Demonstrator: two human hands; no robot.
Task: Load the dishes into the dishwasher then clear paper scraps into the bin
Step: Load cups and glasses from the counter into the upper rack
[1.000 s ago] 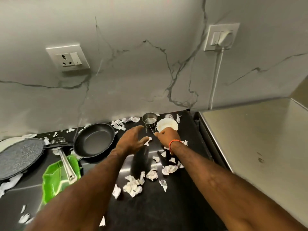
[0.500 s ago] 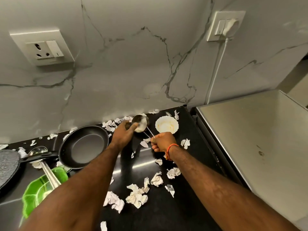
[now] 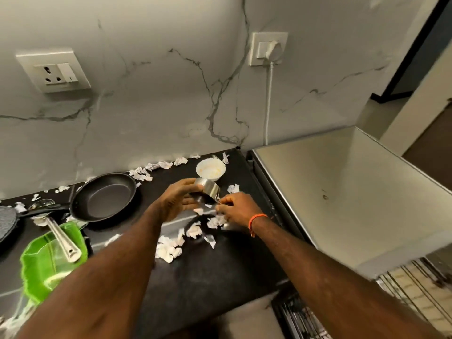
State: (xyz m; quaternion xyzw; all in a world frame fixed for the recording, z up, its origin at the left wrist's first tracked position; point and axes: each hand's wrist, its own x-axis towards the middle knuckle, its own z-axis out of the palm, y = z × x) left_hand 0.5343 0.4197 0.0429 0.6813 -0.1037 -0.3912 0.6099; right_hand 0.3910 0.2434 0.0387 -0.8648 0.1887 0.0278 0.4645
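Both hands hold a small steel cup (image 3: 208, 189) above the black table (image 3: 220, 265): the left hand (image 3: 177, 200) curls round its side, while the right hand (image 3: 234, 209) pinches at its lower edge. Just behind it sits a white bowl (image 3: 210, 168). Paper scraps (image 3: 171, 248) lie scattered beneath the hands. A black frying pan (image 3: 105, 196) rests to the left.

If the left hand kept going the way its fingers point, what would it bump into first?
Probably nothing new: the left hand already grips the small shiny steel cup. Straight beyond lies the round white bowl, though depth is unclear.
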